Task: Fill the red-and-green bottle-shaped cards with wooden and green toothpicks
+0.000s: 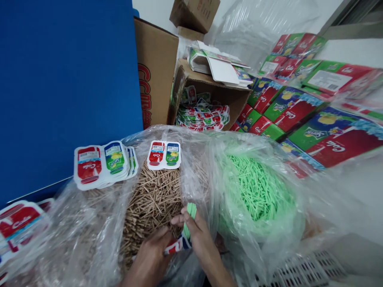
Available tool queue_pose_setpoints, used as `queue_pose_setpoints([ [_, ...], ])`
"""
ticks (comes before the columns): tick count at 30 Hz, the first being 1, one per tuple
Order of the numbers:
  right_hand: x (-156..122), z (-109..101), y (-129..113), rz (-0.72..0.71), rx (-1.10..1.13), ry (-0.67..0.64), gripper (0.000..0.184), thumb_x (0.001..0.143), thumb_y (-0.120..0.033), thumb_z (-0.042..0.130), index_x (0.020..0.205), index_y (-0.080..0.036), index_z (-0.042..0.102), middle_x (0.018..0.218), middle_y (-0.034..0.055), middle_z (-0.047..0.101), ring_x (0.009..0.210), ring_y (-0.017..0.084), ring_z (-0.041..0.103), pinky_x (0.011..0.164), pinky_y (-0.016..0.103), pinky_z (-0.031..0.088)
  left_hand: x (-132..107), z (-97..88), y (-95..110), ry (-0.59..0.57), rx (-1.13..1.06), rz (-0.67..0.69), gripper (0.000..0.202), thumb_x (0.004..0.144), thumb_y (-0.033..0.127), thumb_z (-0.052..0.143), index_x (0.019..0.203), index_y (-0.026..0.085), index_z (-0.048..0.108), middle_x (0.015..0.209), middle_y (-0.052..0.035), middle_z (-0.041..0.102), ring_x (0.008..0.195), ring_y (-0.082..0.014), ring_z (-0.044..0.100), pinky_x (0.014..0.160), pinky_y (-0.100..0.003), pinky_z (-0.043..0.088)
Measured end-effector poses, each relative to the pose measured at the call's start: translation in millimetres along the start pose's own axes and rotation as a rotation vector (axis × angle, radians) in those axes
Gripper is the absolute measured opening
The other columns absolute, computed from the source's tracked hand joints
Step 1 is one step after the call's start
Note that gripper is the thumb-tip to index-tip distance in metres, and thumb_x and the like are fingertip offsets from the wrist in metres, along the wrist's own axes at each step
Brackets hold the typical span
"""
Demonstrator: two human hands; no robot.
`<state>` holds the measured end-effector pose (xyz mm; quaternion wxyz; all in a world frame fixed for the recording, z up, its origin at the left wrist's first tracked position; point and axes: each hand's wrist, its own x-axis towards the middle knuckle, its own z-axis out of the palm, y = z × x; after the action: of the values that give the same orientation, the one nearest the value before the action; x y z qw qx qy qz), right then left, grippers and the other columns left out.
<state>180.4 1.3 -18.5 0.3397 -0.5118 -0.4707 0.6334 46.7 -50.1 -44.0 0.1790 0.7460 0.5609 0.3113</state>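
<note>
My right hand (pixel 199 237) is closed around a small bundle of green sticks (pixel 189 215), held upright just above the brown sticks. My left hand (pixel 149 255) is closed on a small red, white and blue printed pack (pixel 176 244), right beside the right hand. Both hands hover at the near edge of a clear plastic bag full of brown sticks (pixel 152 199). To the right lies a second clear bag with a heap of green sticks (pixel 257 187). One printed double pack (pixel 164 154) rests on the brown sticks' far side.
A stack of printed packs (pixel 103 164) sits left on the bag's edge, and more lie at the far left (pixel 18 223). A blue board (pixel 66 87) stands behind. An open cardboard box (pixel 206 99) holds more packs. Printed cartons (pixel 299 107) fill the right. A white crate (pixel 302 271) is near.
</note>
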Motion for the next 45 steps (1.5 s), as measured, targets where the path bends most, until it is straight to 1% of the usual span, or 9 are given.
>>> queue_pose_setpoints([
  [3, -5, -1, 8, -0.015, 0.011, 0.033, 0.050, 0.080, -0.067, 0.046, 0.094, -0.020, 0.055, 0.082, 0.0069, 0.072, 0.079, 0.023, 0.063, 0.077, 0.036, 0.046, 3, -5.3, 2, -0.025, -0.225, -0.274, 0.011, 0.069, 0.020, 0.063, 0.057, 0.019, 0.061, 0.059, -0.0005, 0.063, 0.056, -0.0174, 0.062, 0.054, -0.022, 0.049],
  [7, -18, -10, 19, -0.132, 0.038, -0.062, 0.040, 0.089, -0.056, 0.043, 0.094, -0.021, 0.062, 0.107, 0.0086, 0.068, 0.112, 0.025, 0.055, 0.100, 0.040, 0.036, 3, -8.6, 1, -0.139, -0.670, -0.766, 0.011, 0.063, 0.030, 0.067, 0.066, 0.019, 0.065, 0.062, 0.0018, 0.067, 0.061, -0.0186, 0.061, 0.057, -0.023, 0.049],
  [11, -23, -23, 17, -0.269, -0.015, -0.239, 0.031, 0.089, -0.049, 0.049, 0.093, -0.024, 0.066, 0.123, 0.0067, 0.061, 0.126, 0.023, 0.043, 0.109, 0.041, 0.026, -2, -8.7, -4, -0.155, -0.833, -0.886, 0.020, 0.057, 0.036, 0.071, 0.061, 0.018, 0.063, 0.058, 0.0022, 0.066, 0.056, -0.0171, 0.057, 0.053, -0.024, 0.047],
  [15, -25, -27, 12, -0.274, 0.075, -0.340, 0.032, 0.088, -0.046, 0.053, 0.114, -0.027, 0.061, 0.131, 0.0077, 0.055, 0.119, 0.024, 0.051, 0.101, 0.040, 0.039, -3, -16.2, -9, -0.045, -0.762, -0.754, 0.027, 0.058, 0.039, 0.073, 0.056, 0.018, 0.055, 0.055, 0.0042, 0.056, 0.055, -0.0142, 0.050, 0.053, -0.022, 0.043],
  [18, -26, -22, 12, -0.306, 0.197, -0.194, 0.045, 0.089, -0.047, 0.051, 0.131, -0.031, 0.047, 0.133, 0.0070, 0.054, 0.120, 0.022, 0.051, 0.101, 0.040, 0.039, -1, -27.3, -8, -0.029, -0.677, -0.612, 0.026, 0.065, 0.038, 0.069, 0.056, 0.018, 0.055, 0.057, 0.0044, 0.052, 0.056, -0.0136, 0.048, 0.053, -0.021, 0.040],
  [27, -14, 2, 4, -0.283, -0.030, -0.146, 0.030, 0.086, -0.045, 0.056, 0.101, -0.024, 0.071, 0.098, 0.0047, 0.072, 0.091, 0.020, 0.065, 0.081, 0.029, 0.051, 0, -33.1, -21, 0.064, -0.610, -0.629, 0.028, 0.070, 0.041, 0.066, 0.059, 0.018, 0.056, 0.056, 0.0045, 0.052, 0.056, -0.0138, 0.049, 0.052, -0.021, 0.041],
  [34, -15, -15, -2, -0.364, 0.296, 0.029, 0.027, 0.075, -0.030, 0.074, 0.101, -0.032, 0.071, 0.096, 0.0017, 0.074, 0.090, 0.019, 0.069, 0.083, 0.033, 0.055, -6, -35.6, -30, 0.170, -0.403, -0.257, 0.015, 0.076, 0.026, 0.066, 0.064, 0.017, 0.066, 0.063, 0.0016, 0.064, 0.057, -0.0127, 0.058, 0.055, -0.018, 0.044],
  [41, -34, -12, -12, -0.338, 0.174, 0.274, 0.013, 0.071, -0.032, 0.076, 0.081, -0.025, 0.076, 0.082, 0.0045, 0.076, 0.071, 0.022, 0.071, 0.068, 0.034, 0.061, -10, -33.6, -31, 0.126, -0.310, -0.071, 0.007, 0.082, 0.020, 0.063, 0.076, 0.018, 0.066, 0.072, -0.0001, 0.068, 0.063, -0.0119, 0.063, 0.059, -0.016, 0.047],
  [45, -30, -10, -7, -0.331, 0.152, 0.196, 0.014, 0.074, -0.032, 0.073, 0.086, -0.025, 0.075, 0.087, 0.0047, 0.076, 0.076, 0.023, 0.072, 0.072, 0.034, 0.061, -11, -34.2, -30, 0.089, -0.250, 0.032, 0.004, 0.084, 0.018, 0.061, 0.084, 0.019, 0.065, 0.077, -0.0009, 0.069, 0.070, -0.0124, 0.065, 0.066, -0.017, 0.047],
])
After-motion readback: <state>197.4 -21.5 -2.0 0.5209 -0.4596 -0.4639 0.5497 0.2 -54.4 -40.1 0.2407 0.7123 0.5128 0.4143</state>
